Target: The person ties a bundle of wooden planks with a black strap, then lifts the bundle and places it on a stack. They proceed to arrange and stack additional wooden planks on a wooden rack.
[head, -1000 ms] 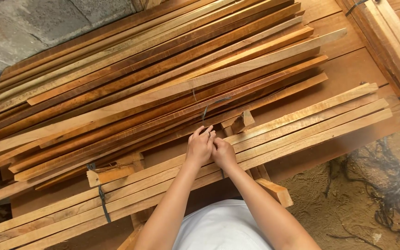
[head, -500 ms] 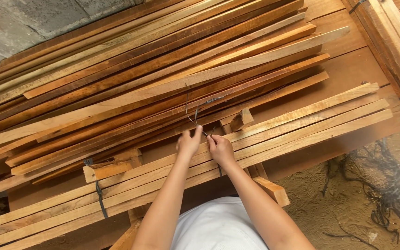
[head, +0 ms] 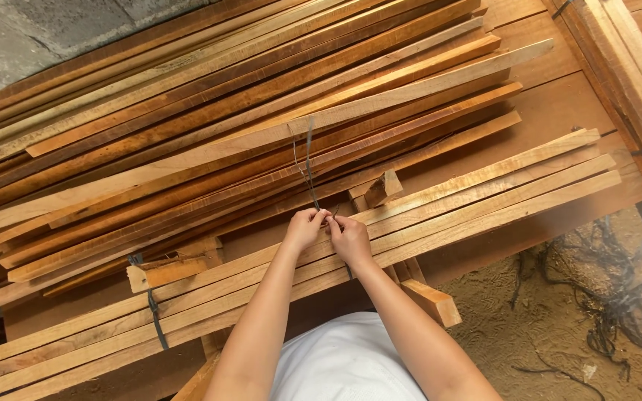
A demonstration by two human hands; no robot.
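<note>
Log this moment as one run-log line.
left hand: pinching dark strap | right hand: pinching same strap | strap ends: sticking up | under hands: bundle of pale wooden slats

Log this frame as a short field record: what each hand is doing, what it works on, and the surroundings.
left hand: pinching a thin dark strap, fingers closed
right hand: pinching the same strap beside the left
strap ends: stick up from the hands
bundle of pale slats: under both hands
second tie: wraps the bundle further left
loose slat pile: behind, darker wood
ground: sandy, with dark strap scraps
</note>
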